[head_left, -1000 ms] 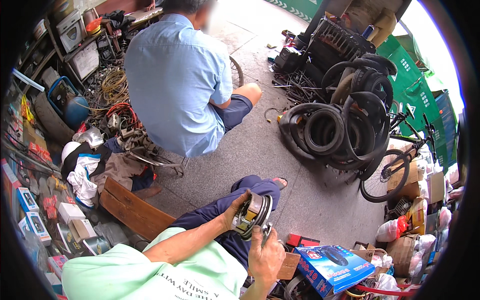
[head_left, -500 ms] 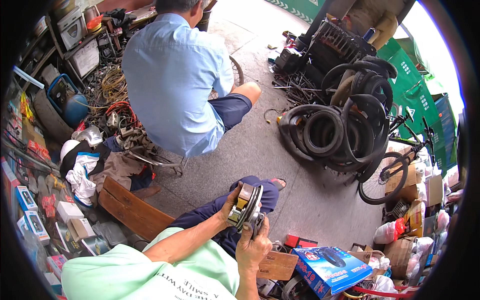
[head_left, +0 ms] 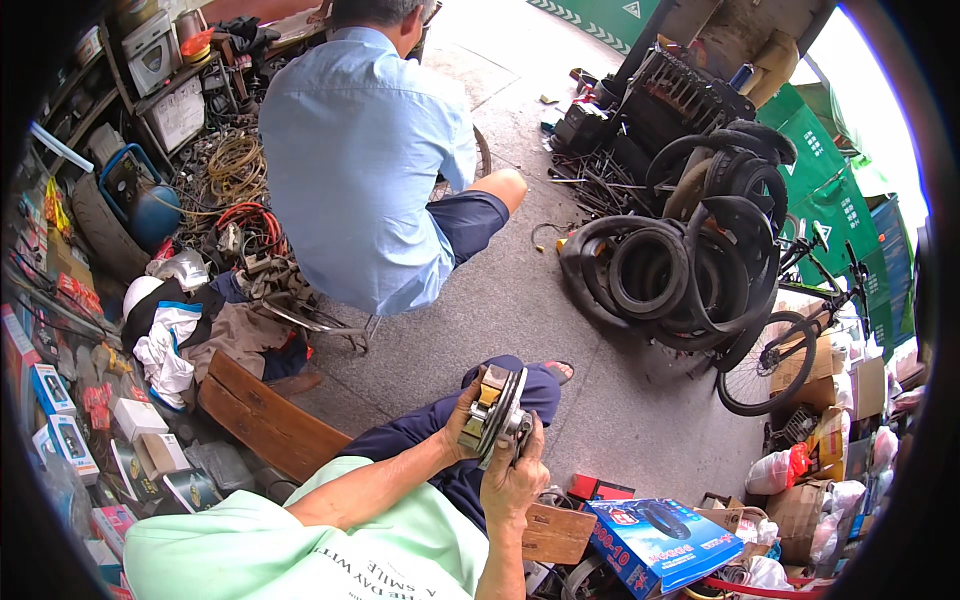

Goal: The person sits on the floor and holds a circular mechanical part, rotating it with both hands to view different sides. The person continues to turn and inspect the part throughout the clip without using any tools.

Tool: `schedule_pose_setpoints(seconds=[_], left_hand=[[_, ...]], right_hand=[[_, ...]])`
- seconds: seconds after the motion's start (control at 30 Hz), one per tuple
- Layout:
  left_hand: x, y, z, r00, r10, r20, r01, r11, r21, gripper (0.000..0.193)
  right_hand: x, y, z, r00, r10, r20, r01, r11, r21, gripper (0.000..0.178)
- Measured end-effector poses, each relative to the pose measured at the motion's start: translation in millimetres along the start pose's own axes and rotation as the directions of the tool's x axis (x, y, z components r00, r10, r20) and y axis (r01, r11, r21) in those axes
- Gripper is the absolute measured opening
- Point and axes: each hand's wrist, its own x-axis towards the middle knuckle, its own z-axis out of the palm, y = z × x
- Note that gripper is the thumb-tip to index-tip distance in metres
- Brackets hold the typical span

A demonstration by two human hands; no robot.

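While both hands gripped it, the round metal clutch-like part [head_left: 493,412] sat upright over the person's knee, above the dark trousers. The left hand [head_left: 463,420] clasped its brass-coloured side, and the right hand [head_left: 515,480] was closed around the lower rim from beneath. The step looked like turning and inspecting the part; any next move would need a firm hold on the rim, since the piece appeared heavy and greasy.
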Motion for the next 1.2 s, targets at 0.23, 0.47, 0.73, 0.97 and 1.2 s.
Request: schedule_pose_setpoints(seconds=[0.23,0.47,0.73,0.97,1.2], left_hand=[[5.6,5.5,-18.3,0.981,-0.064,0.184,0.052,0.996,0.068,0.061],[10.5,2.8,-16.4,0.988,-0.031,0.150,0.021,0.997,0.069,0.067],[6.2,6.3,-31.8,0.965,-0.009,0.261,0.028,0.997,-0.067,0.078],[-0.1,4.4,-12.0,0.993,-0.012,0.116,0.021,0.996,-0.083,0.054],[0.7,5.0,-29.1,0.994,-0.067,0.091,0.086,0.970,-0.226,0.052]], right_hand=[[5.8,-35.5,-21.0,0.977,0.190,0.097,-0.180,0.978,-0.103,0.061],[9.2,-42.7,-34.8,0.968,0.214,0.134,-0.170,0.945,-0.280,0.061],[7.1,-19.1,-4.3,1.000,0.014,-0.016,-0.015,0.998,-0.064,0.051],[15.7,16.5,10.0,0.990,-0.139,-0.034,0.139,0.990,0.005,0.057],[15.2,-12.1,1.8,0.994,0.075,0.078,-0.077,0.997,0.026,0.047]])
